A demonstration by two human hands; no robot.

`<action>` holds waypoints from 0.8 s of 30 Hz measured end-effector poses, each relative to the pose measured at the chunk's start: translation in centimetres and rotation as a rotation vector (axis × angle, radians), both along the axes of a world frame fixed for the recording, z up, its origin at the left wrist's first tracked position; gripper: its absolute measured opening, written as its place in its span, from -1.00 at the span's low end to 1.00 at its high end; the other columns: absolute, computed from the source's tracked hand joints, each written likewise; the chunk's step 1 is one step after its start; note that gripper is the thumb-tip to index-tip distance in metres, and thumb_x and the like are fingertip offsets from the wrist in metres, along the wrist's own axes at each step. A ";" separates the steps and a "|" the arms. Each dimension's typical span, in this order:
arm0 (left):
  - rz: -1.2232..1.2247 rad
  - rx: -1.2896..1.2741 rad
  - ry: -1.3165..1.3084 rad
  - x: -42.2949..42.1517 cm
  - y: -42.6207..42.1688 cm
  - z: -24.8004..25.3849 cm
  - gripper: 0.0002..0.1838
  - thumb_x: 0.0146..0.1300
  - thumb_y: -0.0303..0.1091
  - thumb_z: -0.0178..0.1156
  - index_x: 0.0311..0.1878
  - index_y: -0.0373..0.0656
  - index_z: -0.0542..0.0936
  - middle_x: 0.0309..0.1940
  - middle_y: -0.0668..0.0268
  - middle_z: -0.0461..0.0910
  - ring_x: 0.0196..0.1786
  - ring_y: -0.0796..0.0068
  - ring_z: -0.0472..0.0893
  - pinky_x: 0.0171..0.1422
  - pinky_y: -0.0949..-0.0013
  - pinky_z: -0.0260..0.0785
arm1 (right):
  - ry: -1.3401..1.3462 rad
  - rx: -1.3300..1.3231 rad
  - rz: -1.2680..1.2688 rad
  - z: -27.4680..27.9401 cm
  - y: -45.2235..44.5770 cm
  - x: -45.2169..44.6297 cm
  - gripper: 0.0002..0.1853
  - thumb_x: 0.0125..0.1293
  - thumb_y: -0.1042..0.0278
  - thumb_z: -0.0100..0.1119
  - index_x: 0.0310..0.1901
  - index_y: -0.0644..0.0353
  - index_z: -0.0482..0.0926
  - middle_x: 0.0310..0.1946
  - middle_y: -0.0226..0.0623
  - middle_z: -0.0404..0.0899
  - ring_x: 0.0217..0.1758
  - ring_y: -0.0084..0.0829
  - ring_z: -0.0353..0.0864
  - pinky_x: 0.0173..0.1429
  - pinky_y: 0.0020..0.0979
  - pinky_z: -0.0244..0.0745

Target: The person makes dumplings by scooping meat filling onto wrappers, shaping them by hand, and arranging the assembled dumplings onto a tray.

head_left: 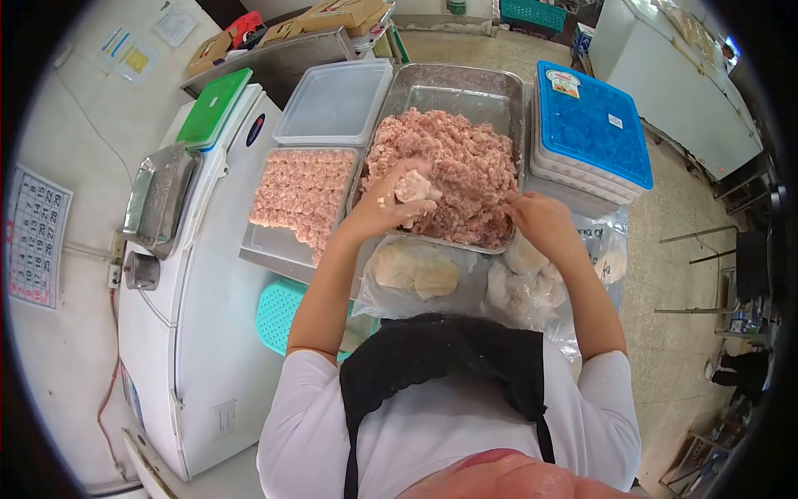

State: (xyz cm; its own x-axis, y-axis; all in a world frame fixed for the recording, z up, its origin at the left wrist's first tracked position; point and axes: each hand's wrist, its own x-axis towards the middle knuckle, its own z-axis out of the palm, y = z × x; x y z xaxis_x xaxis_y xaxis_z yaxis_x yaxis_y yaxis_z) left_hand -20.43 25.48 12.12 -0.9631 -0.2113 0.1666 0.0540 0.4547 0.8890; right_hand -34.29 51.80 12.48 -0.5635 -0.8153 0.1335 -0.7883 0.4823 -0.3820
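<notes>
A metal tray [413, 75] holds a large heap of pink ground meat [449, 150]. My left hand [391, 200] is over the tray's left side, its fingers curled round a pale piece of dough with meat [412, 187]. At the tray's right edge, my right hand [536, 218] touches the meat with its fingertips; whether it holds anything is hidden. Left of the tray, rows of small filled dumplings [301, 187] lie in a plastic container. Below the tray are plastic bags, one with round pale wrappers [416, 268], another with pale dough pieces [524, 283].
Stacked containers with a blue lid [592, 125] stand at right. An empty-looking translucent container [334, 100] sits behind the dumplings. A white freezer [224, 291] with a green lid [214, 106] is at left. A teal basket [281, 312] lies below the dumplings.
</notes>
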 end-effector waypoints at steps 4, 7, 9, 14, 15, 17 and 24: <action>-0.171 -0.149 0.146 0.8 0.8 3.6 -0.47 0.00 -0.39 0.45 0.09 -0.15 0.53 -0.05 0.27 0.61 0.06 0.35 0.57 0.26 0.29 0.32 | -0.236 -0.233 0.082 3.4 0.2 2.9 -0.75 0.33 0.23 0.13 -0.18 0.25 0.64 -0.19 0.01 0.64 -0.15 0.01 0.62 -0.05 -0.15 0.53; -0.432 -0.242 0.078 0.4 -0.9 2.5 -0.46 -0.04 -0.26 0.49 0.03 -0.17 0.55 -0.04 0.21 0.63 0.05 0.27 0.59 0.19 0.29 0.37 | -0.252 -0.226 0.232 1.6 -1.0 3.5 -0.77 0.31 0.23 0.13 -0.19 0.21 0.64 -0.22 -0.05 0.65 -0.19 0.00 0.62 -0.10 -0.13 0.53; -0.363 -0.240 -0.034 0.6 -1.2 2.1 -0.49 -0.05 -0.23 0.50 -0.02 -0.19 0.56 -0.12 0.20 0.64 -0.03 0.30 0.60 0.13 0.29 0.39 | -0.106 -0.158 0.208 1.9 -1.1 4.0 -0.77 0.32 0.23 0.13 -0.15 0.18 0.64 -0.26 -0.10 0.64 -0.23 -0.03 0.62 -0.14 -0.14 0.53; -0.174 -0.089 0.079 2.4 -3.1 -0.5 -0.53 -0.02 -0.24 0.49 -0.06 -0.21 0.57 -0.23 0.25 0.63 -0.13 0.36 0.58 0.03 0.32 0.40 | 0.227 -0.013 0.078 4.8 -2.8 8.2 -0.76 0.33 0.23 0.13 -0.05 0.09 0.62 -0.37 -0.21 0.56 -0.31 -0.11 0.61 -0.24 -0.16 0.51; -0.201 -0.086 0.060 2.5 -3.4 0.4 -0.57 0.00 -0.29 0.48 -0.07 -0.19 0.58 -0.26 0.30 0.63 -0.14 0.39 0.58 0.04 0.33 0.40 | 0.203 -0.020 0.070 5.1 -3.2 8.3 -0.75 0.33 0.22 0.12 -0.04 0.09 0.61 -0.36 -0.20 0.57 -0.30 -0.09 0.61 -0.24 -0.15 0.51; -0.233 0.031 0.012 3.5 -4.3 1.4 -0.62 0.01 -0.34 0.47 -0.09 -0.17 0.59 -0.30 0.36 0.62 -0.16 0.45 0.57 0.04 0.34 0.41 | 0.159 -0.033 0.063 6.2 -3.7 7.8 -0.73 0.34 0.20 0.11 -0.02 0.10 0.61 -0.36 -0.18 0.58 -0.28 -0.07 0.61 -0.22 -0.14 0.51; -0.155 0.062 -0.070 8.8 -8.8 4.2 -0.67 0.02 -0.27 0.49 -0.21 -0.16 0.59 -0.32 0.41 0.61 -0.20 0.56 0.54 -0.05 0.38 0.41 | -0.092 -0.080 0.049 6.0 -10.1 14.5 -0.65 0.40 0.14 0.05 0.04 0.21 0.56 -0.22 0.02 0.62 -0.16 0.03 0.61 -0.08 -0.11 0.49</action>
